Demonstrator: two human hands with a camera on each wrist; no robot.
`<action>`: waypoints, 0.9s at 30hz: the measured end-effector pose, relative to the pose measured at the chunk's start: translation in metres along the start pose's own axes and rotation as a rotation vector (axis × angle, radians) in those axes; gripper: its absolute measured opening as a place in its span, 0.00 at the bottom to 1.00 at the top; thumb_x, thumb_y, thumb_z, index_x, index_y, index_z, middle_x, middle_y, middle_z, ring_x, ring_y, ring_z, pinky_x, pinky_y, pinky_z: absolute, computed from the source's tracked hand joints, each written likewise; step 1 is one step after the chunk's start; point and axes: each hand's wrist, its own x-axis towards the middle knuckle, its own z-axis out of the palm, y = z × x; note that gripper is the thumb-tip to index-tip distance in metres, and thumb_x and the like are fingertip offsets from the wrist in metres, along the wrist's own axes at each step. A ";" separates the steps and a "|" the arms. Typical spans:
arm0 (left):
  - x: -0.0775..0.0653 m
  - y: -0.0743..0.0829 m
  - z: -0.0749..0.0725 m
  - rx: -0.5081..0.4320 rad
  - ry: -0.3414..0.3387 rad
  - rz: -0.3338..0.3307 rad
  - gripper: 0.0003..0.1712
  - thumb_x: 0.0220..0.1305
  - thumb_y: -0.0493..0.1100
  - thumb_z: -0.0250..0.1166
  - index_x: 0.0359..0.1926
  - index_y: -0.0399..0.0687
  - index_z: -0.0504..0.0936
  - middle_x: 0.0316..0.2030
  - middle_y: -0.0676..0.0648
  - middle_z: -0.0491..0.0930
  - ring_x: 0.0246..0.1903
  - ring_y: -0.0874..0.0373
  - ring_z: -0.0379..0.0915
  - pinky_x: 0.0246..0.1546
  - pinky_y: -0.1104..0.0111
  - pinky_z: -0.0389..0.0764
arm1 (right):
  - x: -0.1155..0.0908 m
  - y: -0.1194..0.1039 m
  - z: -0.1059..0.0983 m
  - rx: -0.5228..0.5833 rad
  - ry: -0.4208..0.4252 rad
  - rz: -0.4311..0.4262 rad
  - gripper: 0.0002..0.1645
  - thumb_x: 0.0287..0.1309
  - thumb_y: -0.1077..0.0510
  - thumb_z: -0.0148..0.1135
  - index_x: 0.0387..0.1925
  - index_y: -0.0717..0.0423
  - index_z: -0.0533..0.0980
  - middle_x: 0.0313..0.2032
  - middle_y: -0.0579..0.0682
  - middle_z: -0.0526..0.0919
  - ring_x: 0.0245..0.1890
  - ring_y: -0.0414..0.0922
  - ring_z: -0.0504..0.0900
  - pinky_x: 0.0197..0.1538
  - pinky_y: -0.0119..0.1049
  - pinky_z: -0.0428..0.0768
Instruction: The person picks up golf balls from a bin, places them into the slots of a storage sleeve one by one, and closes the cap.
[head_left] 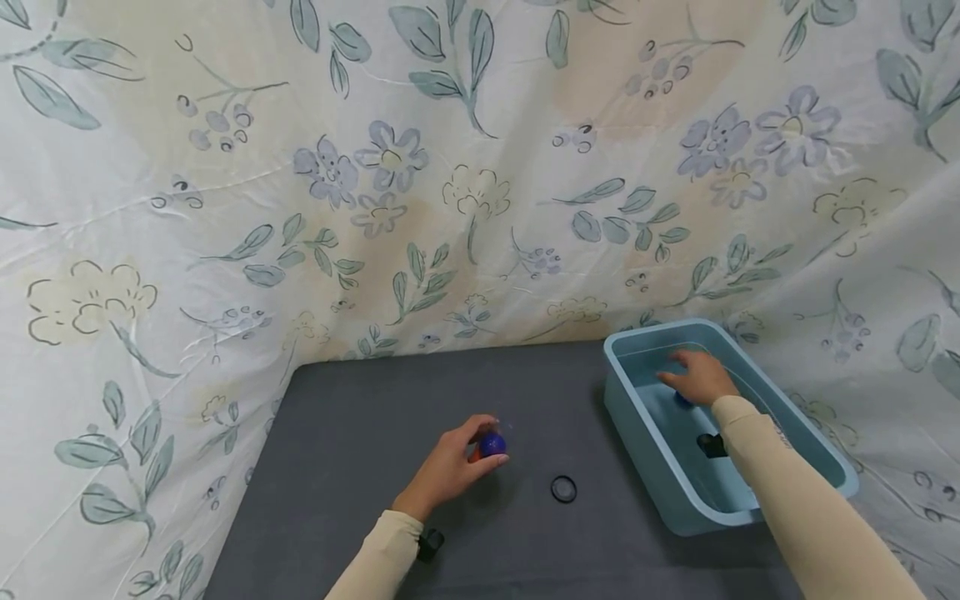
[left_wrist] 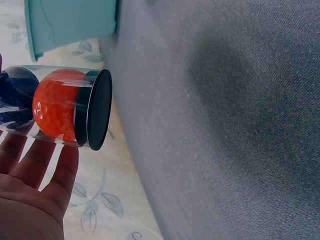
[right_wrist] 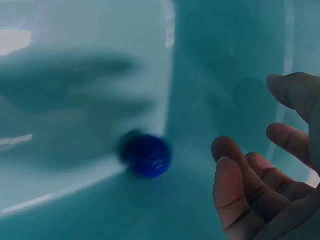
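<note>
My left hand (head_left: 447, 467) grips a clear plastic tube (left_wrist: 65, 137) above the dark table. A black cap (left_wrist: 101, 110) closes the tube's lower end. Inside, an orange golf ball (left_wrist: 54, 102) sits against the cap, and a dark blue ball (left_wrist: 17, 95) lies above it. My right hand (head_left: 701, 379) reaches down into the light blue bin (head_left: 637, 450), fingers apart and loosely bent, holding nothing. Below and apart from its fingers, a blue ball (right_wrist: 147, 156) rests on the bin floor. On the table between hand and bin lies a round black ring-like piece (head_left: 564, 489).
Dark grey cloth covers the table (head_left: 352, 442). The bin stands at the table's right side, its walls rising around my right hand. A floral curtain (head_left: 480, 250) hangs behind the table and along its sides.
</note>
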 end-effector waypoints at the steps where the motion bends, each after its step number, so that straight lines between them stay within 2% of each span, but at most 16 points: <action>1: 0.000 0.000 0.000 0.000 -0.001 -0.005 0.33 0.69 0.61 0.67 0.68 0.56 0.70 0.62 0.49 0.81 0.60 0.52 0.82 0.60 0.49 0.83 | 0.000 0.003 0.003 -0.030 -0.006 0.003 0.37 0.70 0.50 0.63 0.68 0.73 0.68 0.64 0.78 0.71 0.63 0.75 0.71 0.61 0.71 0.74; 4: 0.000 -0.001 0.000 -0.001 -0.004 -0.018 0.32 0.69 0.62 0.67 0.68 0.60 0.70 0.62 0.49 0.81 0.61 0.53 0.81 0.61 0.49 0.82 | 0.000 0.012 0.008 -0.138 -0.026 0.006 0.35 0.67 0.55 0.67 0.66 0.73 0.69 0.61 0.79 0.71 0.60 0.75 0.73 0.57 0.70 0.77; 8: -0.001 -0.003 0.000 -0.004 -0.004 -0.031 0.33 0.68 0.63 0.67 0.68 0.61 0.70 0.62 0.50 0.81 0.61 0.55 0.81 0.62 0.50 0.82 | -0.001 0.019 0.012 -0.267 -0.050 -0.007 0.31 0.63 0.60 0.70 0.62 0.72 0.72 0.53 0.79 0.72 0.46 0.71 0.81 0.42 0.64 0.83; 10: -0.001 -0.004 0.000 -0.007 -0.002 -0.029 0.33 0.68 0.63 0.67 0.68 0.61 0.70 0.62 0.51 0.81 0.60 0.55 0.81 0.62 0.50 0.82 | 0.000 0.022 0.015 -0.307 -0.057 -0.017 0.28 0.62 0.61 0.70 0.59 0.72 0.73 0.49 0.78 0.73 0.39 0.68 0.82 0.36 0.61 0.83; 14: -0.002 -0.006 0.000 -0.003 0.004 -0.015 0.32 0.68 0.62 0.67 0.67 0.61 0.70 0.61 0.52 0.81 0.60 0.56 0.81 0.61 0.52 0.83 | 0.003 0.025 0.023 -0.379 -0.061 -0.032 0.17 0.63 0.65 0.68 0.50 0.71 0.76 0.42 0.76 0.74 0.31 0.63 0.82 0.30 0.58 0.83; 18: -0.002 -0.007 0.001 0.002 0.006 -0.003 0.31 0.69 0.62 0.67 0.67 0.62 0.70 0.61 0.53 0.81 0.59 0.57 0.81 0.60 0.53 0.83 | 0.009 0.029 0.032 -0.447 -0.069 -0.050 0.07 0.65 0.69 0.63 0.44 0.68 0.77 0.38 0.74 0.75 0.29 0.62 0.82 0.27 0.57 0.82; 27: -0.002 -0.007 -0.001 -0.010 0.006 -0.009 0.31 0.69 0.62 0.67 0.67 0.60 0.70 0.61 0.50 0.82 0.60 0.53 0.82 0.61 0.50 0.83 | 0.016 0.036 0.046 -0.516 -0.072 -0.036 0.10 0.65 0.72 0.61 0.47 0.69 0.77 0.36 0.71 0.75 0.32 0.65 0.83 0.30 0.60 0.83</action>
